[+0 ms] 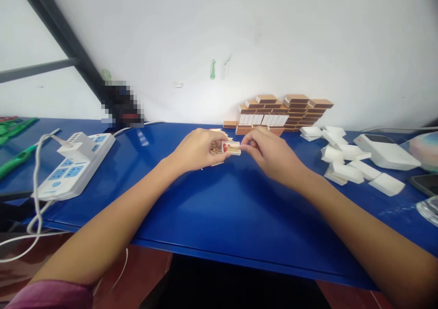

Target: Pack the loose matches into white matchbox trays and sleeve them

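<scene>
My left hand (198,149) holds a small white matchbox tray (235,151) between thumb and fingers. Red-tipped matches (227,147) lie inside it. At the tray's right end, my right hand (270,153) has its thumb and forefinger pinched together, touching or almost touching the edge. Whatever might be between those fingertips is too small to make out. Behind and beneath my left hand, a pile of loose matches (215,148) on the blue table (205,208) is partly covered by the fingers.
Stacked matchboxes (297,110) stand against the wall, with a row of white ones among them. Several empty white trays (347,151) lie in a heap at right, beside a white device (386,151). A power strip (75,167) with cables sits at left.
</scene>
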`<state>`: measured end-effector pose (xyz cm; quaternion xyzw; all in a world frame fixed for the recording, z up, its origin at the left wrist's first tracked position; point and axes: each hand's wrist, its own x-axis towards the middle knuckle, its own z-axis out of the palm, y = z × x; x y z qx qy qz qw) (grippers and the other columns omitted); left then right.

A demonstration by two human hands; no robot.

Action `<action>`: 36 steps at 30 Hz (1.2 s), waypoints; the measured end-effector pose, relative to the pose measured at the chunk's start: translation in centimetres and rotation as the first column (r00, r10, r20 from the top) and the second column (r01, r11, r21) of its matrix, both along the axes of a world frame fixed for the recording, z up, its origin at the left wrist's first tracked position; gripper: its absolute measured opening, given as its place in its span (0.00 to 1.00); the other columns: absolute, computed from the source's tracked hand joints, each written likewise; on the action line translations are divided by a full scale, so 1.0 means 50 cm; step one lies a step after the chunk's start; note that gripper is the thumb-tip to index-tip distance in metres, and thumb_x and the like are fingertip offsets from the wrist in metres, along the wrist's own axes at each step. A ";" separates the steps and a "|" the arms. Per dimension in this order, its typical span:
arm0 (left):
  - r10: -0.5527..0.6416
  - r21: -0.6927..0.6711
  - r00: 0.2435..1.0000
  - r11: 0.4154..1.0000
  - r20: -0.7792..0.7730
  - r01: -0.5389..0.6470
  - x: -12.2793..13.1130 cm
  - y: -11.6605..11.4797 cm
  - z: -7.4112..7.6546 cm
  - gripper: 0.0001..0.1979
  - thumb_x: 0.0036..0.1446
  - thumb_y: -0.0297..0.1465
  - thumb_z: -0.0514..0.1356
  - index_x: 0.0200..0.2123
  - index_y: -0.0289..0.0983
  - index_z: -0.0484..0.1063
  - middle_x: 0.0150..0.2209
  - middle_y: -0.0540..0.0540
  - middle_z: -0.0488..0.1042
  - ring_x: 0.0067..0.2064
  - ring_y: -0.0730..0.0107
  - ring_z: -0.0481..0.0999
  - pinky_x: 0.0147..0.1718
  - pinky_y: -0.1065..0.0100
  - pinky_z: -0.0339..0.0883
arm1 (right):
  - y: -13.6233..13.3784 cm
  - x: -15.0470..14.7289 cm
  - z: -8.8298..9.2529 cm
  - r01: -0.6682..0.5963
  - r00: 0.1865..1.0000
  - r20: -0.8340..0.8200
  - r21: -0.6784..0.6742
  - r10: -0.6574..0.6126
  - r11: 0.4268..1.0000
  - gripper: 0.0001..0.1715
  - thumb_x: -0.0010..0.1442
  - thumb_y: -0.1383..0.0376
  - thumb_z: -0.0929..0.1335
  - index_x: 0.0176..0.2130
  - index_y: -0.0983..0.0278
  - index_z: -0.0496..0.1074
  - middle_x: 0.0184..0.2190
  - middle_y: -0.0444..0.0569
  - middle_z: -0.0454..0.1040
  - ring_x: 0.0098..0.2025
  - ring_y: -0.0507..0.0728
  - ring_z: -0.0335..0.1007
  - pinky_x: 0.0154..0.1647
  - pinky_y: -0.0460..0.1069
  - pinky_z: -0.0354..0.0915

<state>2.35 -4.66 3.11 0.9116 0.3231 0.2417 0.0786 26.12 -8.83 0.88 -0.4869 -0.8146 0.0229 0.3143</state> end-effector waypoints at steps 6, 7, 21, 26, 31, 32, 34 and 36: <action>-0.045 -0.048 0.997 0.998 0.065 0.048 0.005 -0.006 0.003 0.17 0.60 0.39 0.67 0.50 0.40 0.82 0.33 0.49 0.82 0.30 0.71 0.76 0.31 0.69 0.65 | -0.005 -0.006 0.005 0.014 1.000 0.002 0.007 -0.014 1.000 0.04 0.71 0.65 0.65 0.42 0.61 0.70 0.37 0.49 0.71 0.35 0.57 0.66 0.35 0.50 0.58; -0.034 -0.048 0.997 0.998 0.066 0.037 0.002 -0.002 0.004 0.17 0.59 0.39 0.67 0.50 0.40 0.82 0.32 0.49 0.82 0.29 0.71 0.76 0.31 0.69 0.65 | -0.009 -0.009 0.006 0.014 1.000 -0.017 0.023 -0.014 1.000 0.04 0.71 0.64 0.65 0.43 0.61 0.70 0.36 0.48 0.71 0.34 0.56 0.66 0.34 0.50 0.57; 0.165 0.000 0.981 0.986 0.101 -0.166 -0.042 0.053 0.003 0.14 0.58 0.39 0.67 0.45 0.39 0.82 0.37 0.47 0.84 0.30 0.70 0.76 0.32 0.67 0.64 | -0.001 -0.072 -0.056 -0.227 0.972 0.020 -0.170 0.233 0.959 0.06 0.70 0.64 0.67 0.46 0.60 0.74 0.36 0.45 0.70 0.34 0.54 0.65 0.36 0.49 0.58; 0.167 0.030 0.985 0.985 0.051 -0.169 -0.046 0.060 -0.005 0.16 0.57 0.39 0.67 0.46 0.38 0.81 0.36 0.46 0.84 0.29 0.69 0.76 0.31 0.67 0.64 | 0.006 -0.081 -0.058 -0.218 0.975 -0.019 -0.211 0.219 0.953 0.04 0.69 0.65 0.68 0.41 0.62 0.75 0.36 0.46 0.71 0.33 0.53 0.64 0.35 0.49 0.58; 0.122 0.042 0.991 0.991 0.051 -0.125 -0.037 0.047 -0.001 0.16 0.58 0.39 0.66 0.47 0.37 0.81 0.35 0.47 0.84 0.29 0.70 0.76 0.30 0.66 0.64 | 0.004 -0.082 -0.050 -0.174 0.983 0.013 -0.253 0.184 0.952 0.04 0.69 0.65 0.68 0.41 0.62 0.74 0.37 0.47 0.71 0.34 0.54 0.65 0.36 0.49 0.58; 0.122 0.041 0.991 0.992 0.047 -0.123 -0.036 0.045 -0.001 0.16 0.59 0.39 0.66 0.47 0.38 0.81 0.36 0.47 0.84 0.29 0.70 0.76 0.30 0.67 0.64 | 0.002 -0.083 -0.048 -0.156 0.984 0.037 -0.268 0.172 0.951 0.04 0.69 0.66 0.68 0.40 0.62 0.74 0.38 0.47 0.71 0.35 0.55 0.66 0.36 0.49 0.59; 0.123 0.036 0.992 0.992 0.040 -0.124 -0.035 0.044 -0.001 0.16 0.59 0.40 0.66 0.47 0.38 0.81 0.36 0.47 0.84 0.30 0.70 0.77 0.30 0.67 0.64 | -0.004 -0.084 -0.043 -0.118 0.984 0.095 -0.293 0.151 0.949 0.05 0.70 0.66 0.66 0.40 0.62 0.73 0.40 0.49 0.72 0.36 0.55 0.67 0.37 0.50 0.60; 0.132 0.037 0.991 0.990 0.027 -0.133 -0.034 0.044 -0.001 0.16 0.59 0.40 0.66 0.47 0.38 0.81 0.35 0.47 0.84 0.30 0.69 0.77 0.30 0.67 0.63 | -0.012 -0.082 -0.039 -0.096 0.978 0.148 -0.310 0.147 0.946 0.06 0.71 0.65 0.66 0.41 0.62 0.72 0.41 0.50 0.73 0.36 0.56 0.68 0.37 0.51 0.60</action>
